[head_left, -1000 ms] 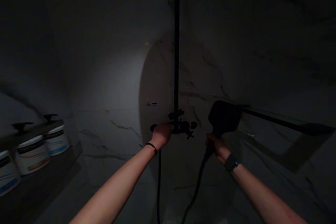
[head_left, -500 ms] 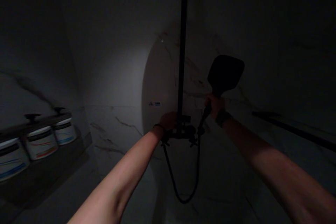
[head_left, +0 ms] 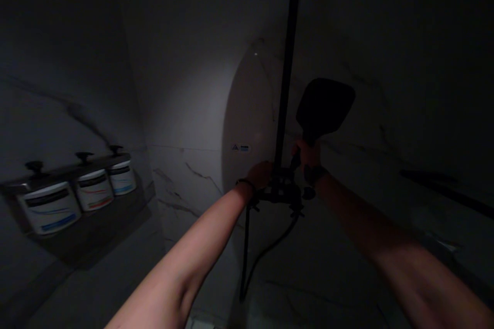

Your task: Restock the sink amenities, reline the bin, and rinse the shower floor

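Observation:
A black hand shower with a broad squarish head points upward in my right hand, its fingers wrapped round the handle. My left hand is at the foot of the black riser pipe, against the shower mixer. Its fingers are lost in the dark there, so their grip cannot be made out. From the mixer's underside a black hose hangs in a narrow loop. An empty round holder shows below my right wrist.
On the left wall a rack bears three white pump dispensers. A small label is stuck to the marbled wall. A dark bar juts in from the right. The light is very dim.
My view has swung left, so the fixture sits further right. My right hand has brought the hand shower closer to the riser pipe, and the hose loop has swung left and narrowed.

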The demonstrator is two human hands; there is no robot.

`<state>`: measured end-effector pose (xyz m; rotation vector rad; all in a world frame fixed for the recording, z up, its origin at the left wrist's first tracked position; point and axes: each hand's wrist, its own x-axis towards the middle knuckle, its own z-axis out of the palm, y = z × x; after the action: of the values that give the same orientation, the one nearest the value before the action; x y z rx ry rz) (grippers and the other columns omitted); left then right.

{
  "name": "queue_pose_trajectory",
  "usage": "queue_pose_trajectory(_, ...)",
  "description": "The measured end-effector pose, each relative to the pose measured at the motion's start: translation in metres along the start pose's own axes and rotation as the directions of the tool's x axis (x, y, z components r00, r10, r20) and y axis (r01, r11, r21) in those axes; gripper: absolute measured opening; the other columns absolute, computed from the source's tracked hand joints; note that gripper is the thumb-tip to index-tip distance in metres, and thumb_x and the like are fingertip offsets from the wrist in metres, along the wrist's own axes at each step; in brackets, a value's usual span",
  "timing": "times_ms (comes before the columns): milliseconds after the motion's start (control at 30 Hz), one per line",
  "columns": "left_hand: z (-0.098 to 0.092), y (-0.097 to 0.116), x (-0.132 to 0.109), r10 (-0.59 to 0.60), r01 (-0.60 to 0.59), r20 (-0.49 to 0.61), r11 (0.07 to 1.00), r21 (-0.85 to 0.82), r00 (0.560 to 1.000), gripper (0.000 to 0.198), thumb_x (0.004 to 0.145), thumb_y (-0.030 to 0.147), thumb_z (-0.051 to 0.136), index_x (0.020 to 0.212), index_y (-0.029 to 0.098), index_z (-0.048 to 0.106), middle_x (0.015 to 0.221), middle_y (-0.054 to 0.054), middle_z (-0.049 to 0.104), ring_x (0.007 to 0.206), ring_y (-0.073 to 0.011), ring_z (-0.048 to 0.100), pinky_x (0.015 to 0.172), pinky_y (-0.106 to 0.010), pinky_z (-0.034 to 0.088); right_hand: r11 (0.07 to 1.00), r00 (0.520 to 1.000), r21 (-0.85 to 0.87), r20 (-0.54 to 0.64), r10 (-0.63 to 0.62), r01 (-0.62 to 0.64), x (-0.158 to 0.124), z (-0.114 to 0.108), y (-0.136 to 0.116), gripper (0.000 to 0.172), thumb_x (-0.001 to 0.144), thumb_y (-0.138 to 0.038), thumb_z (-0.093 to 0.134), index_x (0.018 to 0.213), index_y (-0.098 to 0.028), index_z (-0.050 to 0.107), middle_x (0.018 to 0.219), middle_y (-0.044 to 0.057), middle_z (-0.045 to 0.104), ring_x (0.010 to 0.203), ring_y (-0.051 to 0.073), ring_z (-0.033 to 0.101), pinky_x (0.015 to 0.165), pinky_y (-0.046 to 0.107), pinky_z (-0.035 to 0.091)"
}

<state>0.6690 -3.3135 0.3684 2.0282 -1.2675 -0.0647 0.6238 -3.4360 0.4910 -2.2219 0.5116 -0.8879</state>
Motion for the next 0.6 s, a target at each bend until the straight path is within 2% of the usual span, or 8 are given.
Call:
queue_pose_trajectory(100, 0.003, 0.002, -0.001, -0.011, 0.011, -0.019, 1.0, -0.015, 1.0, 0.033, 0.095, 0.013, 0.041, 0.122, 0.013, 0.061, 0.118, -0.013, 0.067, 0.109, -0.0218, 0.065, 0.092, -0.029, 0.052, 0.997, 0.998, -0.054, 0.041, 0.052, -0.05, -0.013, -0.004, 0.011, 0.029, 0.07, -0.035, 0.065, 0.05, -0.019, 0.052, 0.051, -0.001, 0.051, 0.053, 0.013, 0.048, 0.054, 0.028, 0.036)
queue_pose_trajectory(200, 0.005, 0.007, -0.005, -0.046, 0.045, -0.049, 0.999, -0.009, 0.998, 0.033, 0.095, 0.013, 0.039, 0.123, 0.011, 0.058, 0.121, -0.016, 0.063, 0.11, -0.023, 0.063, 0.093, -0.03, 0.052, 0.991, 0.987, -0.098, 0.127, 0.101, -0.089, -0.011, -0.006, 0.015, 0.034, 0.07, -0.043, 0.069, 0.053, -0.019, 0.055, 0.053, -0.002, 0.053, 0.054, 0.013, 0.048, 0.054, 0.028, 0.035)
queue_pose_trajectory(267, 0.009, 0.011, -0.007, -0.085, 0.088, -0.092, 0.996, 0.031, 0.992, 0.035, 0.095, 0.011, 0.035, 0.125, 0.01, 0.055, 0.121, -0.018, 0.061, 0.108, -0.0247, 0.063, 0.089, -0.033, 0.053, 0.984, 0.974, -0.124, 0.17, 0.149, -0.129, -0.008, -0.005, 0.017, 0.038, 0.068, -0.05, 0.073, 0.055, -0.018, 0.058, 0.054, -0.001, 0.055, 0.054, 0.014, 0.048, 0.054, 0.028, 0.035)
queue_pose_trajectory(367, 0.019, 0.014, -0.007, -0.112, 0.13, -0.161, 0.986, 0.101, 0.981, 0.035, 0.095, 0.009, 0.031, 0.122, 0.01, 0.054, 0.117, -0.017, 0.061, 0.104, -0.0258, 0.063, 0.083, -0.034, 0.055, 0.975, 0.964, -0.125, 0.173, 0.202, -0.182, -0.008, -0.004, 0.02, 0.044, 0.068, -0.059, 0.072, 0.058, -0.018, 0.061, 0.056, 0.002, 0.059, 0.055, 0.016, 0.05, 0.056, 0.03, 0.037)
queue_pose_trajectory(467, 0.027, 0.013, -0.001, -0.173, 0.189, -0.167, 0.978, 0.084, 0.971, 0.035, 0.097, 0.01, 0.028, 0.122, 0.012, 0.052, 0.115, -0.017, 0.061, 0.102, -0.0247, 0.064, 0.081, -0.033, 0.055, 0.979, 0.966, -0.078, 0.162, 0.2, -0.189, -0.018, -0.003, 0.023, 0.039, 0.067, -0.056, 0.075, 0.064, -0.018, 0.064, 0.064, 0.003, 0.064, 0.062, 0.018, 0.054, 0.06, 0.03, 0.039)
queue_pose_trajectory(600, 0.026, 0.011, 0.002, -0.211, 0.217, -0.131, 0.976, 0.034, 0.969, 0.033, 0.097, 0.012, 0.029, 0.12, 0.013, 0.053, 0.115, -0.016, 0.063, 0.102, -0.0239, 0.065, 0.082, -0.033, 0.055, 0.979, 0.969, 0.013, 0.145, 0.199, -0.203, -0.036, -0.002, 0.033, 0.031, 0.068, -0.049, 0.078, 0.073, -0.02, 0.069, 0.073, 0.004, 0.068, 0.07, 0.021, 0.059, 0.061, 0.031, 0.042)
